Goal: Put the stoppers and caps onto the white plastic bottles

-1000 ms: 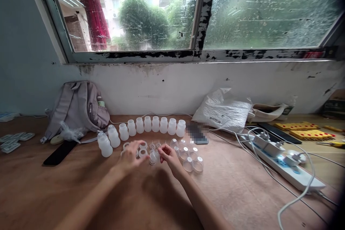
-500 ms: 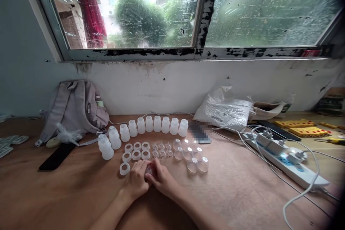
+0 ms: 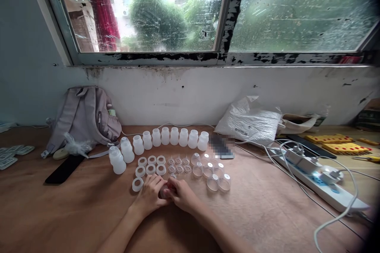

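Note:
My left hand (image 3: 152,193) is closed around one side of a small clear round piece (image 3: 163,192), low over the table. From the other side, the bent fingers of my right hand (image 3: 179,192) press against the same piece. Fingers hide most of it, so its exact kind does not show. Just beyond the hands lie several white bottle collar rings (image 3: 137,184) and several clear baby-bottle nipples (image 3: 178,169). Clear domed caps (image 3: 213,184) are grouped to the right. Milky white baby bottles (image 3: 165,136) stand in a curved row behind, open end up where visible.
A grey backpack (image 3: 84,114) and a black phone (image 3: 63,170) are at the left. On the right, a white power strip (image 3: 335,195) trails loose cables. A silvery plastic bag (image 3: 251,120) leans on the wall, with yellow parts (image 3: 344,148) farther right.
The fingers of my right hand have shifted and curled more over the clear piece. My left hand keeps its hold. The view has moved slightly.

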`<state>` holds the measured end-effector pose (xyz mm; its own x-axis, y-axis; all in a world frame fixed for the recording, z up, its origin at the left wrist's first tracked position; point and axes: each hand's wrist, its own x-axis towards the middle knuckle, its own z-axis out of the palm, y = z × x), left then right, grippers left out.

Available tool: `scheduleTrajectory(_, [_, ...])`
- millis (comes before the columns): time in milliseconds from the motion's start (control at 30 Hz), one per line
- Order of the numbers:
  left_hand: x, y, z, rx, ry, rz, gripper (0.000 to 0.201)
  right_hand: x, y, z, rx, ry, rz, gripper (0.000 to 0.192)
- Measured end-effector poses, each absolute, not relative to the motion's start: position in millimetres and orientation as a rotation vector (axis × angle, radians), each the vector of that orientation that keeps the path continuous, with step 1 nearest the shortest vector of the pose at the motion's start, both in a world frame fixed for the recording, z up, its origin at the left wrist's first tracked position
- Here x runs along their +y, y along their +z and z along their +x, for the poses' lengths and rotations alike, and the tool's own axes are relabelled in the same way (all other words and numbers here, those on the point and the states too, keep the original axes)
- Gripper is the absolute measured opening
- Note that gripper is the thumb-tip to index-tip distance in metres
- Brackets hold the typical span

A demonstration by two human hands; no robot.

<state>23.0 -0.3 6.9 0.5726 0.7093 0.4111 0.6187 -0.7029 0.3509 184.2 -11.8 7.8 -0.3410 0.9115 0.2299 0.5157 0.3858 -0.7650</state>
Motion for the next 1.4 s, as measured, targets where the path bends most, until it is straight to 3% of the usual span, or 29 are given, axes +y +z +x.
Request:
scheduleTrajectory(200, [2,3,24,1.107,0.888,2.698,0.033,-4,15,193,-1.905,1.178,-1.206,0.017])
scheduleTrajectory(400, [-4,12,27,1.097,0.99,2.646,0.03,-6,23,195,-1.546,1.652,-1.066,0.021])
scheduleTrajectory(733, [-11,18,30,1.044,1.107,2.587,0.024,-11,28,189,-1.297,1.778,-0.884,0.021])
scheduleTrajectory(1233, [-9,18,22,0.9,0.982,2.675,0.022,-6,27,201,-1.541,1.883,-0.885,0.021])
scheduleTrajectory(1400, [-9,24,12,0.894,0.824,2.635,0.026,-2,44,217,-1.643,1.525,-1.019,0.012])
